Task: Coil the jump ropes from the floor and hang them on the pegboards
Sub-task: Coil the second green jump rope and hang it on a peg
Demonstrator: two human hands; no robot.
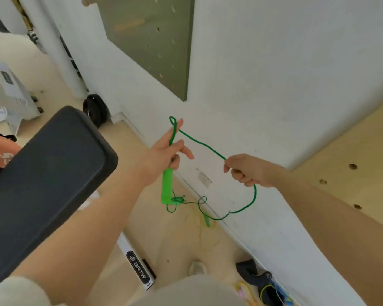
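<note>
A green jump rope [199, 143] is held above the floor: its handle [167, 186] is gripped by the left hand [164, 151], a loop passing over the raised fingers [178, 125]; the cord is pinched in the curled right hand [245, 171].

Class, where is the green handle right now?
In the head view, the green handle hangs centre-frame below the left hand gripping it, above the floor by the white wall.

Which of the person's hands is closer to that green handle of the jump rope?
Left. The left hand grips the cord right at the top of the green handle; the right hand pinches the cord farther along, off to the handle's right.
</note>
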